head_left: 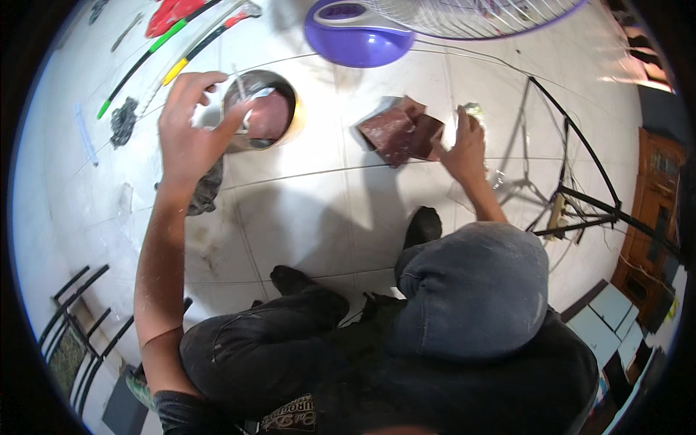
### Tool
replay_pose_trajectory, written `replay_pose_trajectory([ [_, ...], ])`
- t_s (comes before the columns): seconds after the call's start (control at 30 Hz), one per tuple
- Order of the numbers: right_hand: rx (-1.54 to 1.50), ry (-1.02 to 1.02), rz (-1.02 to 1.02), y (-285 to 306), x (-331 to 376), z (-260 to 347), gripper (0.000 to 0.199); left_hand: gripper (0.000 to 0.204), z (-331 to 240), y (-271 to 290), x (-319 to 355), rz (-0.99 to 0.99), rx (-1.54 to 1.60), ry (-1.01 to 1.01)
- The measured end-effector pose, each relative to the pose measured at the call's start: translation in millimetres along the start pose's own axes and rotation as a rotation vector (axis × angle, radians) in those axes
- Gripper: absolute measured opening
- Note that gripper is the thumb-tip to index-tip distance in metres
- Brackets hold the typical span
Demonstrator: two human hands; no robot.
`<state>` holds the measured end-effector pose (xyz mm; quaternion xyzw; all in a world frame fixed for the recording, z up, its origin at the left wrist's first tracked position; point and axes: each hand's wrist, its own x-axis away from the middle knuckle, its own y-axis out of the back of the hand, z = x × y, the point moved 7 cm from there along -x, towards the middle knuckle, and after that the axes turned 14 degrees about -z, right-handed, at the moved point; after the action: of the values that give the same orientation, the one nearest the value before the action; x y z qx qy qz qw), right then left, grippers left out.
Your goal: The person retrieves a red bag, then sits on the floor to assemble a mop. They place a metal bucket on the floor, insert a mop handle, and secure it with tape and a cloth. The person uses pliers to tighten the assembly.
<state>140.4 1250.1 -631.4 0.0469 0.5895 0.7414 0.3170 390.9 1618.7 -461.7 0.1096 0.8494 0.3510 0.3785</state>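
My left hand [190, 129] is at the left of a round tin can [296, 125], its fingers and thumb spread wide. The thumb reaches over the can's mouth; whether it touches the rim I cannot tell. Inside the can lie a reddish-brown piece [270, 116] and something whitish, with a thin pale stick [238, 81] leaning up. Farther right, several folded sheets of reddish-brown sandpaper [395, 134] lie on the tiles, dusted white. My right hand [467, 154] is at their right edge, fingers apart, with a small shiny wrapper-like thing [474, 110] just beyond its fingertips.
A purple-based fan [359, 45] stands at the far middle. Long rods, one green and black [148, 54], lie far left near red plastic [168, 16]. Crumpled black plastic [124, 122] is left of the can. A black metal frame [591, 145] and wooden cabinet [641, 217] stand right.
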Motion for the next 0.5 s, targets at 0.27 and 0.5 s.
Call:
replay_pose_trajectory([
  [0.27,-0.780,0.843,0.301,32.9,-78.2,276.8,0.039,0.097,106.4,-30.1,62.7,0.624,-0.416,0.693],
  [0.5,-0.043,1.037,0.894,-172.3,-63.8,369.7,0.016,0.076,78.8,-66.0,114.5,0.489,0.420,1.094],
])
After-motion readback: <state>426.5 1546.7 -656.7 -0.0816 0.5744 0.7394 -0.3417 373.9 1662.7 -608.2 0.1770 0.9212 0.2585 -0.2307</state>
